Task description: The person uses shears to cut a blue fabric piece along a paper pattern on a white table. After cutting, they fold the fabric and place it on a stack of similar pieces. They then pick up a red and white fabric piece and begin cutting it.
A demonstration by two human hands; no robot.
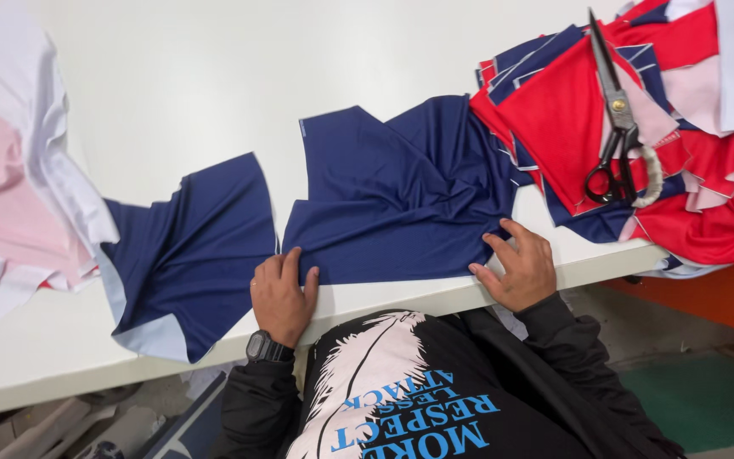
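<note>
Two bare hands rest at the near edge of a white table (pixel 172 76), one on each lower corner of a navy fabric piece (pixel 401 200). Farthest left, at nine o'clock, a heap of pink and white cloth (pixel 10 195) hangs partly off the table side. Beside it, at about seven o'clock, a second navy piece with a pale blue hem (pixel 189 255) lies apart from the first, a strip of bare table between them; it seems laid aside so that only one panel is under the hands.

The left hand (pixel 282 297), a black wristwatch (pixel 263 347) on its wrist, lies palm down at six o'clock. Its fingers are close together and curl over the panel's lower left corner, apparently pinning it to the tabletop, thumb along the table edge. The navy panel spreads from there toward twelve o'clock, flat near the hands and bunched into folds at its upper right, where it runs under the pile.

The right hand (pixel 516 268), at about five o'clock, is arched, fingers spread, fingertips pressing the lower right corner, likely holding the cloth taut against the other hand.

At two o'clock a stack of red, navy and white cut pieces (pixel 554 119) covers the table's right end, with black-handled scissors (pixel 613 119) lying shut on top, within reach of the right hand.
</note>
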